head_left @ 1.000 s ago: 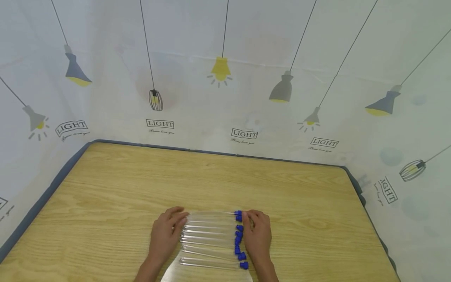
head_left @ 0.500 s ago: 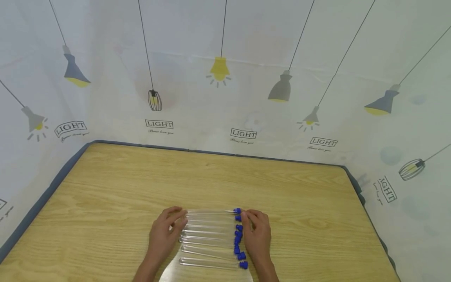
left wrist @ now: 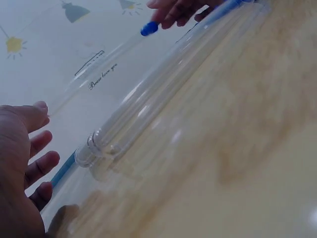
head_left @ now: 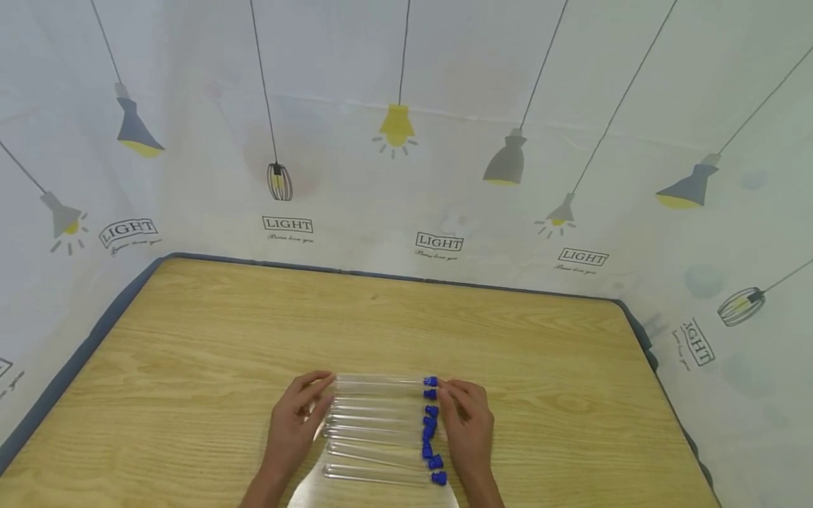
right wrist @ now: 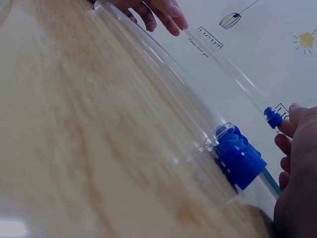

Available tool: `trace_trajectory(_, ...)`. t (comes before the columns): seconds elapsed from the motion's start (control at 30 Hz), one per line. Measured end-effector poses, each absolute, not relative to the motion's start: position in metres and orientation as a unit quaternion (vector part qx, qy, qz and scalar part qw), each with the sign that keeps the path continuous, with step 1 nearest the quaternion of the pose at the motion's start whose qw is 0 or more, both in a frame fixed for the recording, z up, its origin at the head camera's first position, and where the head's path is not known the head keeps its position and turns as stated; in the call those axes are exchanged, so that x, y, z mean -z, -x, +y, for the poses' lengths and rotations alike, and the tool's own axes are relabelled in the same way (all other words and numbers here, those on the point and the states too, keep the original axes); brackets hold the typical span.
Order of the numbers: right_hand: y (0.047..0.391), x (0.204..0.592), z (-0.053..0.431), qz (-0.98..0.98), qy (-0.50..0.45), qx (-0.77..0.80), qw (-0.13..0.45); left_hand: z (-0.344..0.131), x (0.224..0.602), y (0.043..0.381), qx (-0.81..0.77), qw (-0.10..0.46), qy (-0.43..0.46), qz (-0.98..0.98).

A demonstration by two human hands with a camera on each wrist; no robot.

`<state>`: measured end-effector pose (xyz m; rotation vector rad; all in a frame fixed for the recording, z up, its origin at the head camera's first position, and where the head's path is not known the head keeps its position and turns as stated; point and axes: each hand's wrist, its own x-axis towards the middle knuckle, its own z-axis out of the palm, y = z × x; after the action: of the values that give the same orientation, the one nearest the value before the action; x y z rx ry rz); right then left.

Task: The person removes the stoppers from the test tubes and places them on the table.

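A clear test tube with a blue cap [head_left: 381, 382] spans the gap between both hands, lifted off the table in the wrist views. My left hand [head_left: 293, 422] touches its rounded end with a fingertip, the thumb standing apart. At the capped end, a fingertip of my right hand [head_left: 468, 427] presses against the blue cap [right wrist: 272, 118]. Neither hand curls round the tube. Below it, several more capped test tubes [head_left: 377, 473] lie side by side on the table, rounded ends left and blue caps [right wrist: 238, 158] right.
The wood-grain table [head_left: 254, 317] has a dark blue edge [head_left: 381, 273] along its back and sides. Behind it hangs a pale sheet [head_left: 343, 127] printed with lamps. A bright reflection [head_left: 311, 490] shows near the front.
The farthest tube has separated from the row and is lifted between the hands. The right hand has shifted slightly right. The other tubes stay where they were.
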<state>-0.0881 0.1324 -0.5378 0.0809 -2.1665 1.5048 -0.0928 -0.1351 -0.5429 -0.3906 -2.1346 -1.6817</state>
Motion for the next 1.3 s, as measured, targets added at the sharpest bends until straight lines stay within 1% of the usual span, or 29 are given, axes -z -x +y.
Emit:
trace_trajectory(0.2,0.081,0.518,0.128,-0.741,-0.066,-0.609,0.275,-0.134,0.542,0.092,0.632,0.201,0.161,-0.731)
trace_trajectory(0.27,0.080,0.516,0.127,-0.719,-0.075,-0.632,0.278,-0.133,0.542,0.092,0.637,0.205,0.167,-0.724)
trace_trajectory(0.43,0.078,0.515,0.126,-0.683,-0.095,-0.668,0.281,-0.131,0.542,0.092,0.636,0.234,0.192,-0.710)
trace_trajectory(0.6,0.080,0.520,0.127,-0.667,-0.097,-0.680,0.287,-0.127,0.533,0.090,0.646,0.248,0.202,-0.693)
trace_trajectory(0.73,0.083,0.531,0.130,-0.649,-0.103,-0.698,0.284,-0.127,0.526,0.088,0.682,0.225,0.198,-0.667)
trace_trajectory(0.9,0.084,0.538,0.132,-0.641,-0.086,-0.717,0.259,-0.130,0.537,0.088,0.741,0.182,0.191,-0.617)
trace_trajectory(1.07,0.082,0.537,0.132,-0.649,-0.071,-0.715,0.248,-0.131,0.543,0.090,0.772,0.175,0.208,-0.575)
trace_trajectory(1.3,0.082,0.536,0.132,-0.669,-0.043,-0.704,0.233,-0.130,0.539,0.089,0.769,0.160,0.212,-0.582)
